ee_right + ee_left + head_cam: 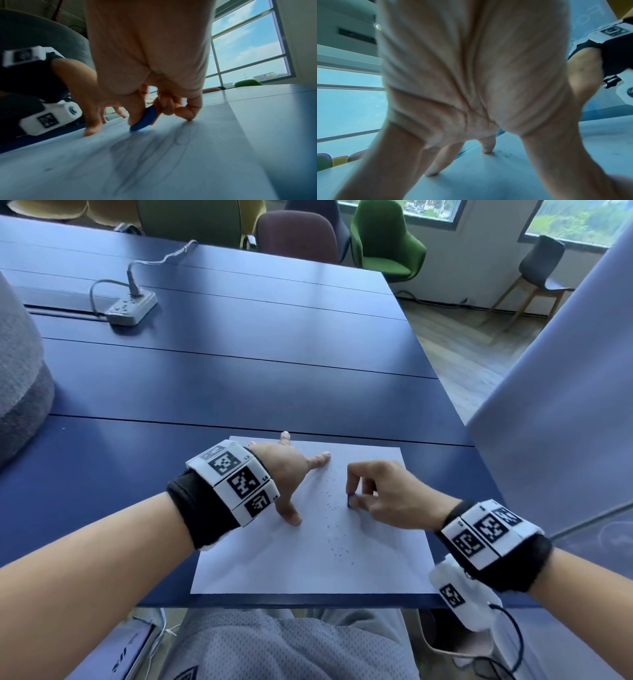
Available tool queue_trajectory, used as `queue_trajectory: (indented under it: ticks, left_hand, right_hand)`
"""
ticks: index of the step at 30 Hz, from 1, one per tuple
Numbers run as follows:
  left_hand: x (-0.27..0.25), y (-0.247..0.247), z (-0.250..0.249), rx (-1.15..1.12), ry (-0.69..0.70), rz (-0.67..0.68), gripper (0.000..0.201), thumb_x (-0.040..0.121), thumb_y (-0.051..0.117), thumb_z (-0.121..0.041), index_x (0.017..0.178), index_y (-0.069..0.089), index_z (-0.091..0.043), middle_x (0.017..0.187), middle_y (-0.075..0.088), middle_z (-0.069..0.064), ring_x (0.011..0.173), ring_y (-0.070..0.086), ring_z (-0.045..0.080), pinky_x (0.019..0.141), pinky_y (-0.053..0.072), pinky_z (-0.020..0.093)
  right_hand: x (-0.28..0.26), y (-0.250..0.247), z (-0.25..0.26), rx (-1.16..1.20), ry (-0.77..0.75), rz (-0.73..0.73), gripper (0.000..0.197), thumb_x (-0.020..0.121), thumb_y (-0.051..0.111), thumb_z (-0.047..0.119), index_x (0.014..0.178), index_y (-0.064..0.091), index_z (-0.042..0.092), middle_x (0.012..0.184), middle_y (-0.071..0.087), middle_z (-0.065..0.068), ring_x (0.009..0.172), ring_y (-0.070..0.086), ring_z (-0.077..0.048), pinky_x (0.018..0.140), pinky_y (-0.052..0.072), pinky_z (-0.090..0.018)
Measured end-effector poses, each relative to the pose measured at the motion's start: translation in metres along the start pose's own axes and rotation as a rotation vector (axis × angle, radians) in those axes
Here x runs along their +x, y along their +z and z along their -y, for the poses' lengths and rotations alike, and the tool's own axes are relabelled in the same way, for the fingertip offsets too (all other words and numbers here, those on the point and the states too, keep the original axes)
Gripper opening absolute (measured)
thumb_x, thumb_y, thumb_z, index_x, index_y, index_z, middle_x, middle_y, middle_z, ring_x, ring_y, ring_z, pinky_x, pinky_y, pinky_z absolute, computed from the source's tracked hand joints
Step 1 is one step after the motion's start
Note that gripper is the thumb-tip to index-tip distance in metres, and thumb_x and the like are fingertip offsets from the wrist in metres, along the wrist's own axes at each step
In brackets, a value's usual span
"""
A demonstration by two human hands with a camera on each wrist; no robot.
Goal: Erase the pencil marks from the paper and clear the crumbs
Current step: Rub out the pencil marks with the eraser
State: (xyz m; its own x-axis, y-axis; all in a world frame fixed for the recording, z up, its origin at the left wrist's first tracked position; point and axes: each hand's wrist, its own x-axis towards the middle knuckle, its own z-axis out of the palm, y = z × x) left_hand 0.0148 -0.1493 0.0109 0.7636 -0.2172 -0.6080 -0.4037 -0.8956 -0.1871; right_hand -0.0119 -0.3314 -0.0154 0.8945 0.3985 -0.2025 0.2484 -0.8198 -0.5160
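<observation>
Power strip: a grey plastic power strip (pixel 132 308) with a plugged-in cable lies far back on the left of the dark blue worktop (pixel 239 392).
Left hand: the left hand (pixel 286 474) is spread wide, its straight fingers (pixel 485 145) pressing the far left part of the sheet; it holds nothing.
Paper: a white rectangular sheet of paper (pixel 274 563) lies flat at the near edge of the worktop, between and under both hands.
Crumbs: dark eraser crumbs (pixel 337 546) are scattered over the middle of the sheet, between the two hands.
Eraser: a small blue eraser (pixel 145 119) stands tilted, its lower end touching the paper.
Right hand: the right hand (pixel 383 494) pinches the eraser between thumb and curled fingers.
Pencil marks: faint grey strokes (pixel 137 155) show on the sheet nearer than the eraser in the right wrist view.
</observation>
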Motion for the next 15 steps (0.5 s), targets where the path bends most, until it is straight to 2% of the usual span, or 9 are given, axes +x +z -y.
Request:
queue_trajectory:
  ticks: [2,3,4,6,8,10,12,13,15]
  left_hand:
    - [-0.001,0.0,0.0,0.004,0.0,0.008,0.123,0.071,0.076,-0.058,0.15,-0.017,-0.043,0.157,-0.011,0.028,0.113,0.059,0.035,0.096,0.047,0.048]
    - [-0.001,0.0,-0.001,0.005,0.0,0.01,0.123,0.071,0.076,-0.058,0.149,-0.018,-0.043,0.157,-0.011,0.028,0.113,0.059,0.035,0.096,0.047,0.048]
    - [-0.001,-0.001,-0.001,0.007,-0.001,0.011,0.123,0.072,0.076,-0.058,0.149,-0.018,-0.043,0.157,-0.012,0.028,0.113,0.06,0.034,0.096,0.048,0.048]
    - [0.0,-0.001,-0.002,0.009,0.0,0.013,0.123,0.072,0.076,-0.058,0.149,-0.018,-0.042,0.157,-0.012,0.028,0.112,0.06,0.034,0.096,0.048,0.048]
    - [0.0,-0.001,-0.002,0.011,-0.003,0.015,0.123,0.072,0.075,-0.058,0.149,-0.019,-0.042,0.157,-0.012,0.028,0.112,0.06,0.034,0.096,0.048,0.048]
    - [-0.001,-0.001,-0.002,0.015,-0.005,0.02,0.123,0.072,0.075,-0.058,0.149,-0.019,-0.042,0.157,-0.012,0.028,0.112,0.06,0.035,0.095,0.048,0.048]
    - [-0.002,-0.002,-0.002,0.015,-0.004,0.024,0.123,0.072,0.075,-0.058,0.149,-0.019,-0.041,0.156,-0.013,0.029,0.112,0.06,0.034,0.095,0.048,0.048]
    - [-0.002,-0.002,-0.002,0.015,-0.003,0.023,0.123,0.073,0.075,-0.057,0.15,-0.019,-0.04,0.156,-0.013,0.029,0.112,0.06,0.034,0.096,0.048,0.048]
    - [-0.002,-0.003,-0.003,0.019,-0.001,0.02,0.123,0.073,0.075,-0.056,0.15,-0.019,-0.04,0.156,-0.012,0.03,0.112,0.06,0.034,0.096,0.048,0.048]
  right_hand:
    - [-0.009,0.0,0.002,-0.009,-0.016,0.176,0.011,0.081,0.068,0.014,0.076,0.062,0.022,0.063,0.053,0.007,0.053,0.045,-0.005,0.051,0.038,-0.015]
    - [-0.008,-0.003,0.003,-0.02,-0.011,0.219,0.01,0.081,0.069,0.015,0.077,0.064,0.022,0.063,0.052,0.008,0.053,0.045,-0.004,0.05,0.037,-0.014]
    - [-0.005,-0.006,0.002,-0.03,0.001,0.194,0.008,0.081,0.069,0.015,0.077,0.065,0.021,0.063,0.053,0.008,0.053,0.046,-0.004,0.049,0.037,-0.013]
    - [0.003,-0.006,0.0,-0.013,0.028,0.025,0.008,0.083,0.067,0.013,0.079,0.064,0.019,0.064,0.055,0.006,0.054,0.047,-0.005,0.05,0.038,-0.014]
    - [0.0,0.0,-0.001,0.034,0.023,-0.075,0.01,0.083,0.067,0.012,0.078,0.061,0.019,0.063,0.054,0.006,0.054,0.046,-0.006,0.053,0.04,-0.019]
    - [-0.012,0.005,-0.002,0.054,-0.023,0.025,0.011,0.081,0.068,0.012,0.076,0.062,0.02,0.064,0.053,0.005,0.055,0.044,-0.006,0.057,0.042,-0.025]
    - [-0.02,0.003,0.001,0.04,-0.036,0.175,0.009,0.08,0.07,0.013,0.077,0.065,0.021,0.067,0.055,0.004,0.059,0.045,-0.007,0.059,0.045,-0.026]
    - [-0.019,0.001,0.003,0.017,-0.031,0.19,0.008,0.08,0.07,0.015,0.078,0.066,0.022,0.068,0.057,0.003,0.059,0.047,-0.007,0.059,0.045,-0.024]
    - [-0.014,0.002,0.004,-0.017,-0.017,0.082,0.007,0.08,0.07,0.017,0.079,0.065,0.022,0.069,0.062,0.002,0.056,0.048,-0.006,0.055,0.042,-0.021]
